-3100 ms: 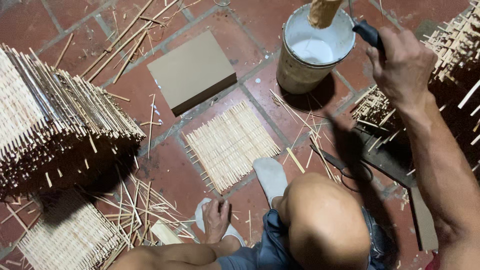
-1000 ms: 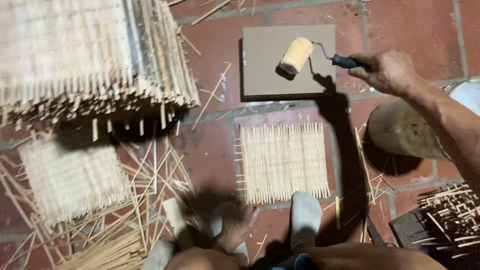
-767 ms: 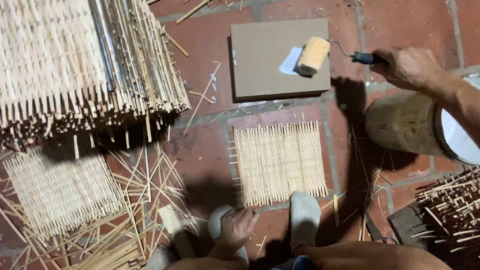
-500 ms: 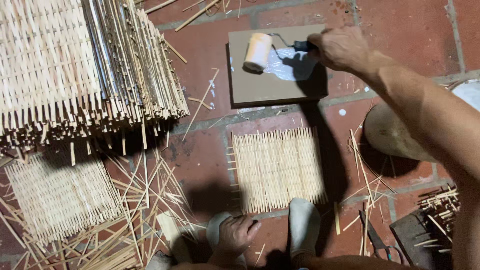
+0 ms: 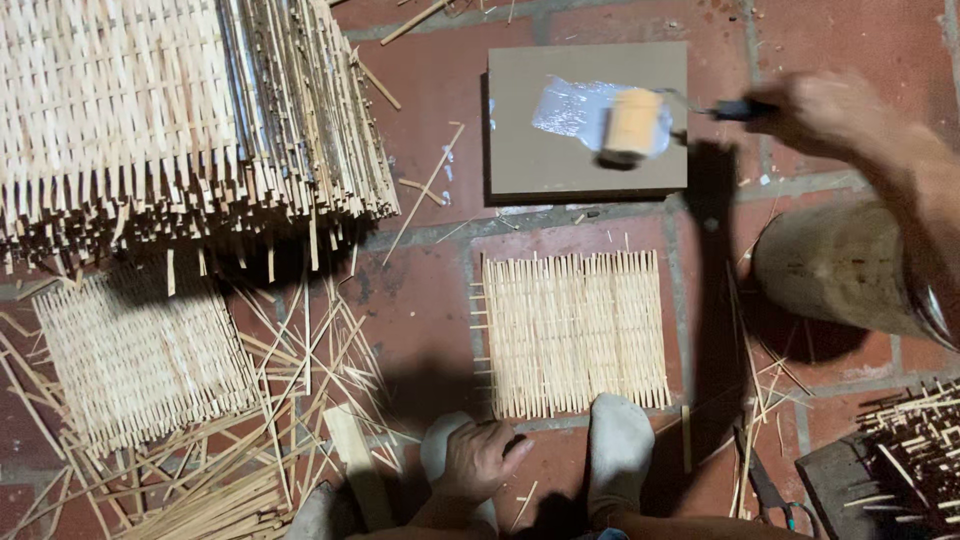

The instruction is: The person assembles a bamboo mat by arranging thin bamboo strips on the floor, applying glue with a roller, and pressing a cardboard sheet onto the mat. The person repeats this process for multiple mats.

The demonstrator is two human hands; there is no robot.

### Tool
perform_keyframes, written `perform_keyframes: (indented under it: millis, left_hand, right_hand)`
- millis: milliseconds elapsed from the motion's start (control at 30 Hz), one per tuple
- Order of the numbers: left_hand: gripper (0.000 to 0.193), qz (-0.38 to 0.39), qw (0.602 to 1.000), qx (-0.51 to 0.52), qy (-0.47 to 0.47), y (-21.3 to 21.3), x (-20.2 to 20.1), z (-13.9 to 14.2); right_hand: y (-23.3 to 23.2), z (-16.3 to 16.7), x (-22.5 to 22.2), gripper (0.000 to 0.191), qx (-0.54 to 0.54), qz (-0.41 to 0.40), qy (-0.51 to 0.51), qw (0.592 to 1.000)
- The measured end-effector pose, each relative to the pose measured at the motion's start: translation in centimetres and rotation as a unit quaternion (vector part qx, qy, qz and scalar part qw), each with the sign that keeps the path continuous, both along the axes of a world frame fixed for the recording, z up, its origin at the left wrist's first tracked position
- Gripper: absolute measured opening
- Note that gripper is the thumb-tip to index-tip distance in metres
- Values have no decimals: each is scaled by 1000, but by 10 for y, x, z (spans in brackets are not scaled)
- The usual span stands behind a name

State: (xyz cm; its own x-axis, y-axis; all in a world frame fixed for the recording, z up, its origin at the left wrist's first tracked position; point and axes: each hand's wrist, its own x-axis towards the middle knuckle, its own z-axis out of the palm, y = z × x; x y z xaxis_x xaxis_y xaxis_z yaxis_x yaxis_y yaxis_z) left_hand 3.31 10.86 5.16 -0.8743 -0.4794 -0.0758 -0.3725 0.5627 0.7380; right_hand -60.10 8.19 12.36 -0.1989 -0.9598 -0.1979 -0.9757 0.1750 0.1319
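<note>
While rolling: one roller (image 5: 634, 124), two hands (image 5: 820, 110).

Tan board (image 5: 560, 165) (white glue streak (image 5: 570, 105))

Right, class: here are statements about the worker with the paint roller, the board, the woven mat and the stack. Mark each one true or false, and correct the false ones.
1. The right hand holds the paint roller over the grey board. True.
2. The board bears a wet pale smear. True.
3. The woven mat lies on top of the board. False: it lies on the brick floor, nearer the worker than the board.
4. The left hand grips scissors. False: it rests near the mat's edge, holding nothing visible.
5. The stack of mats lies left of the board. True.
</note>
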Motion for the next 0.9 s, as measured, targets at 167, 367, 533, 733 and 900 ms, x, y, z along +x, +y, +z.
perform_keyframes:
  millis: [167,367,533,733,900]
  left_hand:
    - [30,9,1000,-4,16,1,-1,4]
    - [31,20,999,-19,41,0,-2,8]
    - [18,34,996,0,80,-1,1,7]
    - [27,24,997,-15,74,-2,3,1]
    - [27,40,995,-38,87,-1,6,-2]
  right_hand:
    - [-98,8,88,30,-49,101,-22,993]
    - [-101,20,92,32,107,10,21,994]
    - [-2,41,29,39,108,-31,110,988]
    - [-21,31,69,46,83,-82,11,993]
    - [-133,13,118,35,-3,-11,12,1000]
